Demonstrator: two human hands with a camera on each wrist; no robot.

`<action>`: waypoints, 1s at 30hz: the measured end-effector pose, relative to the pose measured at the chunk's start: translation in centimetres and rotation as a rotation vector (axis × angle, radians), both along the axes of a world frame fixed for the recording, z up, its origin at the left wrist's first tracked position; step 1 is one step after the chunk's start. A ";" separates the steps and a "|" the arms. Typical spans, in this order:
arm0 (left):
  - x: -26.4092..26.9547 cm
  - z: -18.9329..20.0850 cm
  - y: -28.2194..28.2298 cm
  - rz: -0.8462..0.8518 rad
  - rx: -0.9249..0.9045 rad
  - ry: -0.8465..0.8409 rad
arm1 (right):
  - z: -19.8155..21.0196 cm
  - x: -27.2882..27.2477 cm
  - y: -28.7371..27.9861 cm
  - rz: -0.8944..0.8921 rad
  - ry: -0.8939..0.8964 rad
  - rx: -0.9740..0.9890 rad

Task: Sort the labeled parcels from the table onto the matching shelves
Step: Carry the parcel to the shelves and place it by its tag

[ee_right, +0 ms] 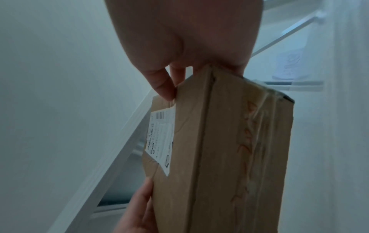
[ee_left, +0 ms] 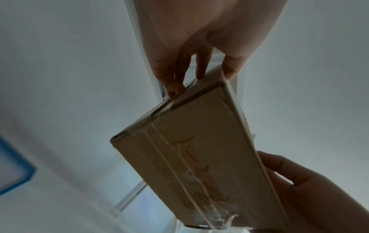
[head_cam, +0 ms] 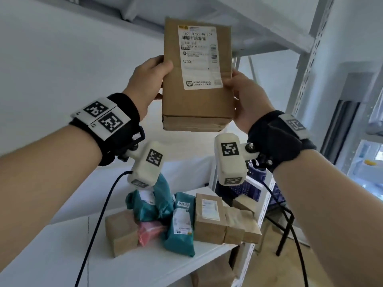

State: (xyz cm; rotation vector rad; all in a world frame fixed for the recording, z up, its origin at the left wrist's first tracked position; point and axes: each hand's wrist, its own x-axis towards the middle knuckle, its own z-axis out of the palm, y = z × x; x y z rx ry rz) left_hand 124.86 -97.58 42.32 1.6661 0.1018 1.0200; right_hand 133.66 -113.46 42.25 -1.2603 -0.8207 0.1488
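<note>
Fingers (ee_left: 173, 74) of the left hand (head_cam: 145, 79) curl round the left edge of a brown cardboard box (head_cam: 196, 104), thumb lying over its front face, while the right hand (head_cam: 247, 100) clamps the opposite edge — thumb on the front, fingers behind, as the right wrist view confirms. Both hands hold the box upright in the air, raised in front of the person and just under a pale metal shelf (head_cam: 238, 21) that runs overhead. A white shipping label (head_cam: 200, 56) covers the upper part of the front face, printed with a barcode and the code "A730". Clear tape (ee_left: 179, 165) runs along the narrow bottom side of the box, over reddish handwriting that is too blurred to read. Black wrist straps with square black-and-white markers (head_cam: 103, 116) wrap both forearms, and a cream-coloured camera unit (head_cam: 147, 166) hangs below each wrist with a black cable (head_cam: 99, 220) trailing down. Far below, on a white table (head_cam: 51, 255), more parcels lie bunched together — teal plastic mailers (head_cam: 180, 226), a pink bag (head_cam: 150, 232) and several brown boxes (head_cam: 209, 220). A perforated upright post (head_cam: 308, 65) of the shelf stands at the right.
</note>
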 end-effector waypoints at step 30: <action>-0.1 -1.9 4.6 0.367 -0.112 0.363 | -0.4 6.9 12.2 0.332 0.056 -0.473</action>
